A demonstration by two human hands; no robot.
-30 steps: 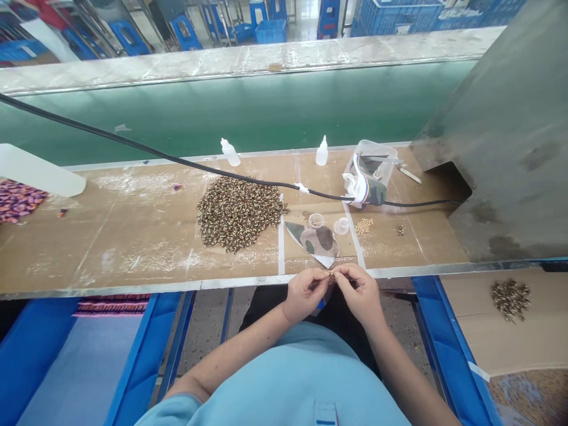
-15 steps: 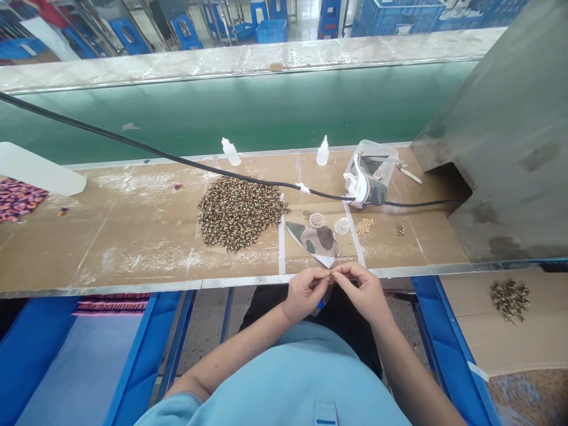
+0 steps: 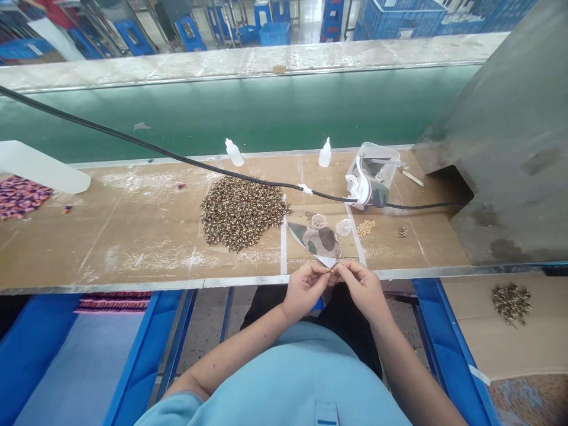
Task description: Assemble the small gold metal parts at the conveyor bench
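My left hand (image 3: 306,291) and my right hand (image 3: 360,289) meet fingertip to fingertip at the table's front edge. Both are pinched around something tiny, too small to make out. Just beyond them lies a camouflage cloth (image 3: 323,241), with a small round clear cup (image 3: 318,222) at its upper edge. A second clear cup (image 3: 343,227) stands to its right, beside a little heap of pale beads (image 3: 366,227). Left of the cloth is a big pile of brown and gold small pieces (image 3: 239,213).
Two white bottles (image 3: 235,152) (image 3: 325,153) stand at the back edge. A black cable (image 3: 177,157) crosses above the table to a grey metal housing (image 3: 515,154). A clear box (image 3: 377,163) holds cloth. Purple-orange pieces (image 3: 20,198) lie at far left.
My fingertips have drawn slightly closer together, and the right fingers have shifted a little to the left against the left ones. The whole view has shifted slightly.
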